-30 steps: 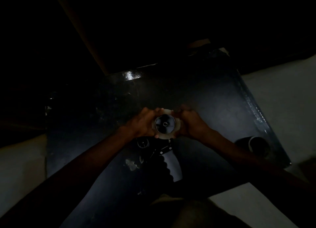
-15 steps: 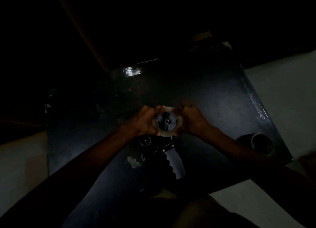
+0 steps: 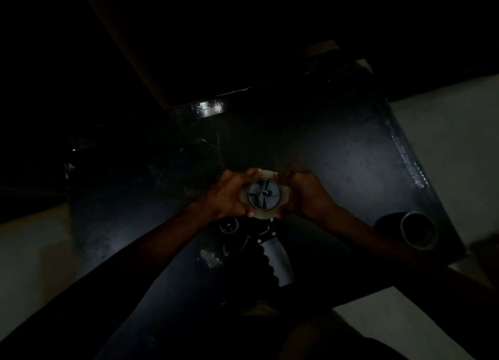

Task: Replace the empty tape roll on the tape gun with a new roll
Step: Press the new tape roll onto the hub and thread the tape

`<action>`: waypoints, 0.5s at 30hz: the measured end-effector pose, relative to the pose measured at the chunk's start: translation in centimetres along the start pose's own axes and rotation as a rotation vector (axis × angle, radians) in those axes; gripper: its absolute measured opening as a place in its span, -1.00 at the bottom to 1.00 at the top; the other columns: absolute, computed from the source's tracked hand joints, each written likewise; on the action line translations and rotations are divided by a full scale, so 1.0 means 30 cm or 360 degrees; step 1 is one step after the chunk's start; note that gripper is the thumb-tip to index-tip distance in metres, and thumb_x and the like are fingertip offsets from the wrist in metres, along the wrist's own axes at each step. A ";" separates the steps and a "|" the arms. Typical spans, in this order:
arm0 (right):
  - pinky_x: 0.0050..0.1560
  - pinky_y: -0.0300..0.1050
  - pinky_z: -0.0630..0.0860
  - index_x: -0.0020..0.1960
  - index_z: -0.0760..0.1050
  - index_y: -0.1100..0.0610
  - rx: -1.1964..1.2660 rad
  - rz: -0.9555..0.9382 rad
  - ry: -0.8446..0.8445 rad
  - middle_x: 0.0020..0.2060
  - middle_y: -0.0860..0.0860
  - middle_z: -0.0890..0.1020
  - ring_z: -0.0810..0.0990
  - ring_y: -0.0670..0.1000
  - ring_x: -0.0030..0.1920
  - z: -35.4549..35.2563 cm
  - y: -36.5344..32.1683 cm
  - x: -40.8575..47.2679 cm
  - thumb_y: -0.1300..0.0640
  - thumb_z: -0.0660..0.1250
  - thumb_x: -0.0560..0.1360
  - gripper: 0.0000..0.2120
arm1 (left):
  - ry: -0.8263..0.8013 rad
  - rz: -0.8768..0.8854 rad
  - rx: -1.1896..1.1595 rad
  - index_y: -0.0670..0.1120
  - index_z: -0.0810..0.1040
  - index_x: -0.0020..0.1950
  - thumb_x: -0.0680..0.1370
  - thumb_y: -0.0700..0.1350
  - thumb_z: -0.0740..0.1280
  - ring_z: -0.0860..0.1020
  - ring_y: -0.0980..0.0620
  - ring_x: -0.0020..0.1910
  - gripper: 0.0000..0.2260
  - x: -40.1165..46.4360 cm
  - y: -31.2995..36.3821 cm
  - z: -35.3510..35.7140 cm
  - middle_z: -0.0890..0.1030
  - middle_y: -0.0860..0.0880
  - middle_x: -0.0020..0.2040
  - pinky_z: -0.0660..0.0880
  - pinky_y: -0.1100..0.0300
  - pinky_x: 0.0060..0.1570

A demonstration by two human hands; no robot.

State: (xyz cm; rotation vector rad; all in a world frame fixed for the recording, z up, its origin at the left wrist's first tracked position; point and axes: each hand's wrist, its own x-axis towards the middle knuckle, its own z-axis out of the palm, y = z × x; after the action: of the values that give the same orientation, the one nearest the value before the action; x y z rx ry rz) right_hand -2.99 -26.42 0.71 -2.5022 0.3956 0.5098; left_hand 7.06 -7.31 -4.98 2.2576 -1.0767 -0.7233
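The scene is very dark. A tape gun lies on the dark table, its wavy-edged handle pointing toward me. At its far end, a pale clear tape roll sits around the gun's spoked hub. My left hand grips the roll's left side. On the right side, my right hand holds it with fingertips at the top edge. A small roller of the gun shows just below my left wrist. Another roll, dark inside, lies at the table's right edge.
The dark table runs diagonally, with its right rim catching light. Pale floor lies to the right and lower left. A brown panel rises behind the table's far edge.
Both hands stay on the roll at the hub with barely any shift. The view has drifted slightly.
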 end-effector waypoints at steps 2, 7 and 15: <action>-0.05 -0.29 0.34 0.14 0.59 0.17 -0.0061 -0.0077 -0.0003 0.15 0.13 0.53 0.54 0.10 0.14 -0.001 -0.002 -0.007 0.07 0.60 0.24 -0.49 | -0.0005 -0.0011 -0.0022 0.08 0.27 0.44 0.07 0.18 0.57 0.50 0.02 0.30 -0.02 -0.003 -0.006 0.003 0.50 -0.02 0.36 0.49 0.03 0.25; -0.09 -0.27 0.35 -0.02 0.63 0.19 -0.0044 -0.0128 0.0004 0.02 0.15 0.57 0.57 0.13 0.02 0.006 0.011 -0.007 0.06 0.64 0.13 -0.53 | 0.0003 0.0027 -0.0013 -0.03 0.33 0.44 0.10 0.13 0.61 0.51 -0.02 0.29 -0.03 -0.004 0.003 -0.010 0.50 -0.06 0.35 0.50 0.02 0.24; 0.04 -0.21 0.41 0.13 0.59 0.23 -0.0065 -0.0113 -0.0023 0.15 0.16 0.55 0.56 0.12 0.14 -0.013 0.001 0.009 0.08 0.61 0.22 -0.47 | 0.0012 0.0062 0.0003 -0.13 0.36 0.43 0.11 0.06 0.64 0.50 -0.08 0.30 -0.05 -0.007 0.010 -0.012 0.49 -0.12 0.36 0.41 0.08 0.33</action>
State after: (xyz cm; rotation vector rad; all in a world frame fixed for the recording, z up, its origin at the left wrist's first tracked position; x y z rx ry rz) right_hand -2.67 -26.70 0.89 -2.5405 0.2921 0.5121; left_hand 7.02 -7.22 -4.48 2.2329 -1.1150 -0.6977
